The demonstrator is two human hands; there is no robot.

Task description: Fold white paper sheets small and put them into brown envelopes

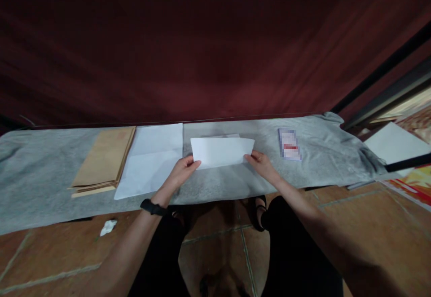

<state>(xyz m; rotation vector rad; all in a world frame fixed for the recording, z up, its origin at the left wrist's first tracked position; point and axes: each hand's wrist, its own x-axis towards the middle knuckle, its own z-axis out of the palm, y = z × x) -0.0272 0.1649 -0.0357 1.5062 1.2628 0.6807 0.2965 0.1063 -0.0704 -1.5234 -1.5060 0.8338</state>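
A folded white sheet of paper (222, 152) is held up above the cloth-covered surface, its long side running left to right. My left hand (184, 170) pinches its lower left corner, thumb in front. At the right end, my right hand (261, 162) is closed on the edge in the same way. Behind the folded sheet, the edge of another pale piece shows; most of it is hidden. Left of my left hand lie white paper sheets (153, 157) with a crease across the middle. Beside them is a stack of brown envelopes (104, 155).
A grey cloth (215, 189) covers the long, narrow surface. To the right lies a small pale stack with a red mark (289, 144), blurred out. A dark red curtain (215, 54) hangs behind. A crumpled white scrap (108, 227) is on the tiled floor. Black bars and papers stand far right.
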